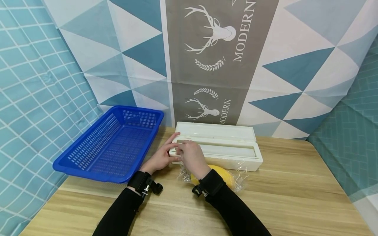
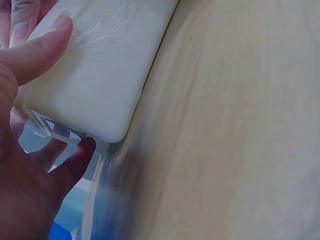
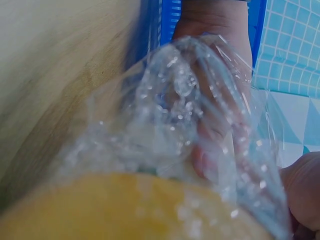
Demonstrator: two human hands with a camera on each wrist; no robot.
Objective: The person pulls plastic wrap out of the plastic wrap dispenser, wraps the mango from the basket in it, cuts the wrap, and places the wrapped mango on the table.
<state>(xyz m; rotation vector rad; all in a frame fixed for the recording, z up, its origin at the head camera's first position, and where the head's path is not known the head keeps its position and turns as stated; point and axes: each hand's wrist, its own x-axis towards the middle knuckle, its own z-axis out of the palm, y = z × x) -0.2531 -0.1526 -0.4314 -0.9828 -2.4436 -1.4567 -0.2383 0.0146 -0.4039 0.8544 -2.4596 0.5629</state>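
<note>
A long white cling film dispenser box [image 1: 248, 163] lies on the table with its lid [image 1: 217, 131] tipped back and a pale roll [image 1: 228, 150] inside. My left hand [image 1: 159, 159] grips the left end of the box; in the left wrist view its thumb [image 2: 47, 50] lies on the front face, with other fingers round the end. My right hand [image 1: 193, 159] bends over the same end, fingers curled at the inner edge; I cannot tell what they pinch. Beneath my right wrist sits a yellow, rounded item [image 1: 225, 175] in crinkled clear film [image 3: 170, 95].
To the left stands a blue perforated plastic basket [image 1: 118, 178], close to my left forearm. The wooden table [image 1: 301, 193] reaches the patterned back wall covering [image 1: 206, 75]. Tile-patterned sheets [image 1: 32, 108] hang at the sides.
</note>
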